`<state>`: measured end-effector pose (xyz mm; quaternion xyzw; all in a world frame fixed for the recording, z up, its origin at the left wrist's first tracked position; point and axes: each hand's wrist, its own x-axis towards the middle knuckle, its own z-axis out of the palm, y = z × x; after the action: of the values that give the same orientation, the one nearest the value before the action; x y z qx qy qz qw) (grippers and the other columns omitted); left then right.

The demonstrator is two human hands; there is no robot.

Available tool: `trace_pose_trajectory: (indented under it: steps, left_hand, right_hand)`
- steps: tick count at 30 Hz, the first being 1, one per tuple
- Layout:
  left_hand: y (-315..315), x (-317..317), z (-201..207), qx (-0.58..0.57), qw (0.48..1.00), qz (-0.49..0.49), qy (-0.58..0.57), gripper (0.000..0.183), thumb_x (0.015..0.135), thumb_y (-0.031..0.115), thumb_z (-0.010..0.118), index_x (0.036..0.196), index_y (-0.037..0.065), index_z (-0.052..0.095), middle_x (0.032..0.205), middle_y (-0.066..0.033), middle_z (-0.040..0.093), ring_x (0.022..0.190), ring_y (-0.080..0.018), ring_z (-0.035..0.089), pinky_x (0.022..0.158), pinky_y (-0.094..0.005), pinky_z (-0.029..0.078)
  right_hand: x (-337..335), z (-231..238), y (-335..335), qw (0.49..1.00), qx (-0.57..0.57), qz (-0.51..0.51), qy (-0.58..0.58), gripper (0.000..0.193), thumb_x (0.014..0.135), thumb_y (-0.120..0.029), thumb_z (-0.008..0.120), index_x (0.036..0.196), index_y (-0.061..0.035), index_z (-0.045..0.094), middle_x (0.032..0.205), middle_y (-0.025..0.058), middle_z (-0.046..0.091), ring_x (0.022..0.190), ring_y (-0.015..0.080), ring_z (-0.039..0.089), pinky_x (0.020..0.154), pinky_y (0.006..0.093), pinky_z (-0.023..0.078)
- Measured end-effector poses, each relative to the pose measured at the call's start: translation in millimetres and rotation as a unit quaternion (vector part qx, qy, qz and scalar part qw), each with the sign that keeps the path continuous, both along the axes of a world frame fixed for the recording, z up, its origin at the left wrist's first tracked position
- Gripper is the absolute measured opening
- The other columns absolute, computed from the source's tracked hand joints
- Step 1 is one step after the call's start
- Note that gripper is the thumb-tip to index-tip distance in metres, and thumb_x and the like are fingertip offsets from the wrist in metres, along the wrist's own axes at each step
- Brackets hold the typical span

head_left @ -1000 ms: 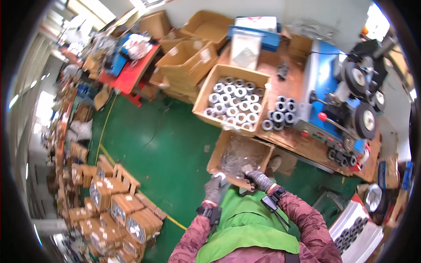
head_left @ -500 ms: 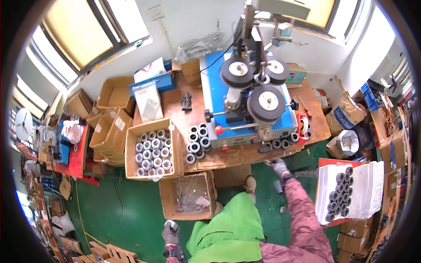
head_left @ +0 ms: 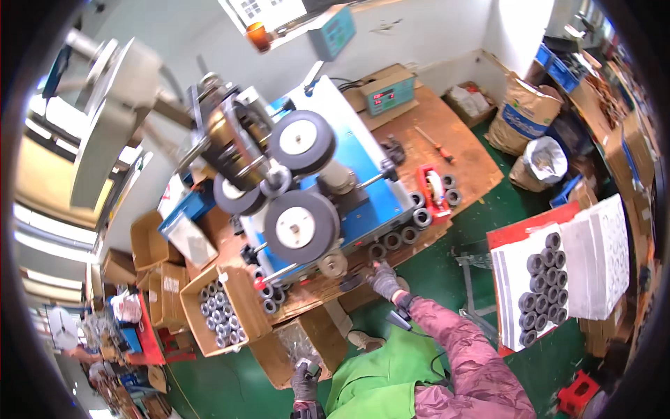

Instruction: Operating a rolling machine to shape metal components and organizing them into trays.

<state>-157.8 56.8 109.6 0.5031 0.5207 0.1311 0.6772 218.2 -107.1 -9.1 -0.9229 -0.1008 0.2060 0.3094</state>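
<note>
My left hand, in a grey glove, is closed around a small whitish-grey piece beside the open carton at the table's front; its exact shape is unclear. My right hand, also gloved, reaches to the table's front edge. Its fingers are stretched toward the nearest dark grey ring, with the fingertips at or touching it. That ring is at the end of a row of rings along the machine's front. Above them stands a blue-topped machine with several black rollers.
A carton of grey rings is on the left, with an open carton below the table edge. At right, more rings stand on a white sheet over a red surface. A red holder and a screwdriver lie on the table.
My view has swung to the right, and the machine looms nearer. My right hand has gone from beyond the table edge to the row of rings. My left hand still holds its piece.
</note>
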Motion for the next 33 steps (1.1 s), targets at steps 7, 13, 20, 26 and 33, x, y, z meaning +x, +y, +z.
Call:
trace_pose_trajectory:
  steps: [7,13,20,26,33]
  left_hand:
    - [-37.2,165.6,25.4,-0.183,0.982,-0.013,-0.049,0.036,0.079,0.016,0.061,0.111,0.002,0.053,0.104,-0.0114,0.054,0.095,-0.0271,0.055,0.075,-0.0446,0.052]
    - [-62.6,216.8,58.6,-0.103,0.992,-0.07,0.001,0.036,0.079,0.015,0.061,0.109,-0.004,0.053,0.098,-0.0124,0.057,0.087,-0.026,0.059,0.074,-0.041,0.053]
    - [-72.5,219.6,73.7,-0.093,0.995,-0.043,0.003,0.034,0.079,0.014,0.062,0.107,-0.003,0.054,0.098,-0.0115,0.058,0.086,-0.0249,0.059,0.073,-0.0394,0.053]
    - [-70.5,223.7,59.6,-0.117,0.993,-0.023,0.025,0.033,0.078,0.014,0.062,0.106,-0.002,0.055,0.096,-0.0118,0.058,0.085,-0.0251,0.059,0.073,-0.0395,0.053]
    - [-68.3,243.6,52.8,-0.112,0.992,-0.06,0.014,0.036,0.077,0.016,0.062,0.108,-0.002,0.054,0.099,-0.0111,0.059,0.085,-0.024,0.058,0.074,-0.039,0.051]
  right_hand:
    - [121.8,79.4,-191.4,0.971,0.093,-0.197,-0.101,0.027,0.072,-0.018,0.061,0.098,-0.0091,0.061,0.098,0.0155,0.058,0.095,0.0322,0.053,0.085,0.0409,0.043]
    - [210.1,45.5,-205.8,0.963,-0.053,-0.262,0.044,0.056,0.072,-0.039,0.064,0.115,-0.0053,0.051,0.108,0.0237,0.054,0.104,0.0358,0.05,0.089,0.0418,0.041]
    - [234.6,29.5,-196.9,0.931,-0.119,-0.343,0.015,0.055,0.071,-0.04,0.065,0.113,-0.0063,0.053,0.103,0.0228,0.06,0.095,0.0366,0.058,0.082,0.0413,0.047]
    - [216.6,74.7,-215.2,0.915,0.2,-0.317,0.145,0.017,0.074,-0.013,0.061,0.088,-0.0038,0.055,0.066,0.0074,0.058,0.051,0.0177,0.056,0.048,0.032,0.047]
    - [140.2,81.2,-241.8,0.871,0.242,-0.34,0.261,0.018,0.084,-0.018,0.058,0.1,-0.0089,0.058,0.054,-0.0002,0.048,0.038,0.0095,0.043,0.033,0.0249,0.036]
